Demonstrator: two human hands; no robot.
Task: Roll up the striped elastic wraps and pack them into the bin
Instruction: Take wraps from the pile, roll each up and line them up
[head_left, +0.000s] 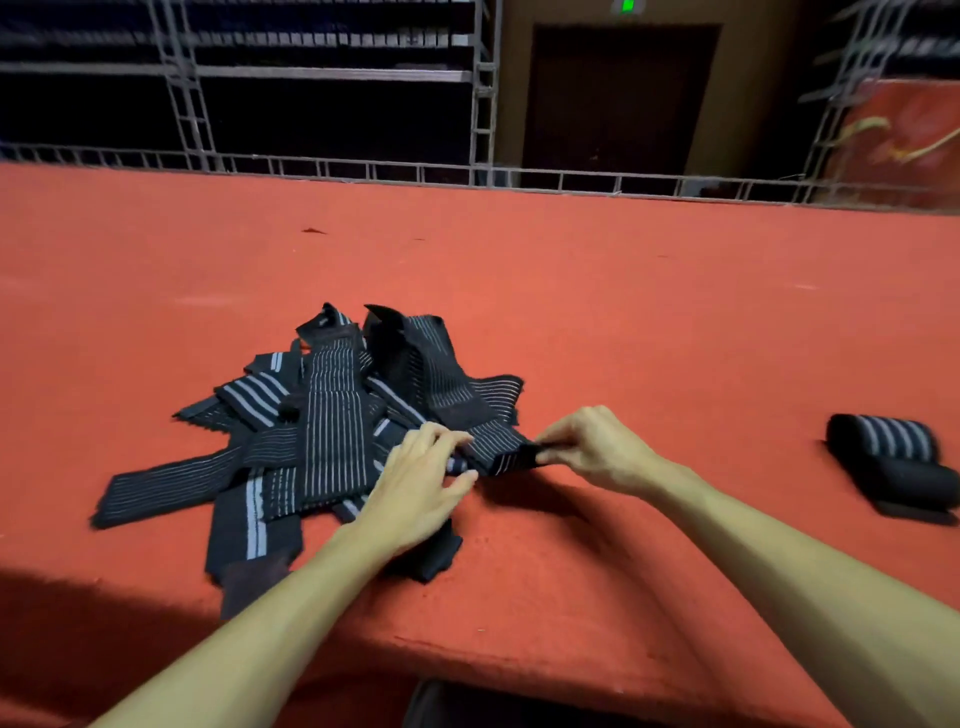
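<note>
Right hand (587, 452) pinches the dark end of one striped wrap (498, 447), fingers curled tight on it. Left hand (421, 483) grips the same wrap just beside it, fingers bent over the top, thumb at its near edge. Wrap lies at the near right edge of a loose pile of wraps (322, 431) on the red table (623, 312). Two rolled wraps (893, 467) sit well apart, far right.

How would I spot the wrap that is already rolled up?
Start at the big red table. Far to the right of the loose pile of wraps, a rolled wrap lies apart. Unlike the pile's flat, tangled strips it is wound thick, and unlike the plain dark roll against its near side it shows broad pale stripes.
</note>
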